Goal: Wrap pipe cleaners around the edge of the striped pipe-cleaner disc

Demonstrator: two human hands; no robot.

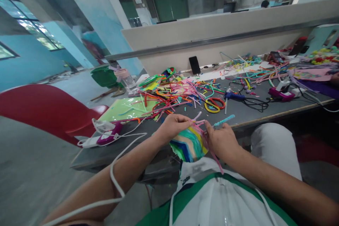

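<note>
Close to my body at the table's front edge is a striped piece [188, 143] of fuzzy strands in green, blue, beige, teal, yellow and pink. My left hand [174, 125] pinches its upper pink edge between thumb and fingers. At its right side, my right hand [221, 141] is closed around a pink pipe cleaner [217, 162], whose loose end hangs down towards my shirt. A light-blue twisted stick [224, 120] juts out to the right past the right hand's fingers; its other end is hidden. Short pink and lilac ends [196, 116] stick up between both hands.
Loose pipe cleaners [169, 100] cover much of the table, with scissors [214, 105] and a blue glue gun [234, 96] behind my hands. A white cable [129, 144] crosses my left forearm from a power strip [108, 134]. A red chair [50, 109] stands left.
</note>
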